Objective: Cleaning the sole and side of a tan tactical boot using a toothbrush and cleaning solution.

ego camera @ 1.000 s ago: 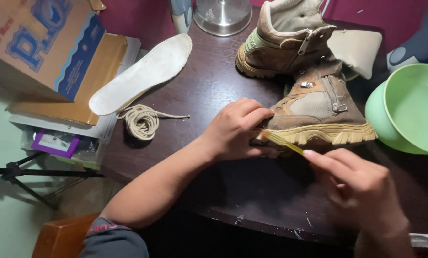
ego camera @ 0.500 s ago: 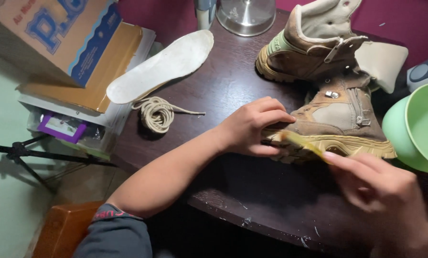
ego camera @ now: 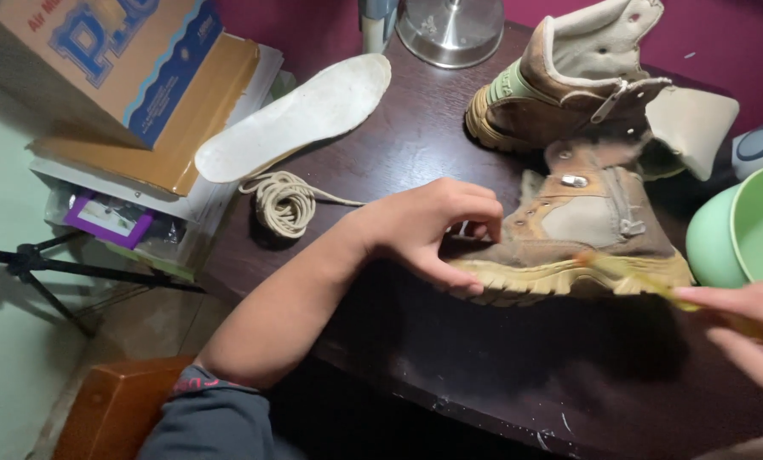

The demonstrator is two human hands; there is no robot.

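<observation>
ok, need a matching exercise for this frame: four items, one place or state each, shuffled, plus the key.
Items
1. tan suede boot with yellow sole
2. white foam insole
3. coiled beige lace
4. pale green plastic bowl

Places or states
A. at the right edge of the view
B. lying below the insole on the dark table
C. held down by the left hand
D. resting partly on the stacked boxes

Pairs: 1-C, 2-D, 3-B, 4-A

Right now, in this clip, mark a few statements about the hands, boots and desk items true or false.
1. The left hand grips the toe of the near boot. True.
2. The right hand holds a yellow brush against that boot's sole edge. True.
3. The insole sits inside the far boot. False: it lies on the desk.
4. The coiled lace is threaded through the near boot. False: it lies loose beside the insole.
</observation>
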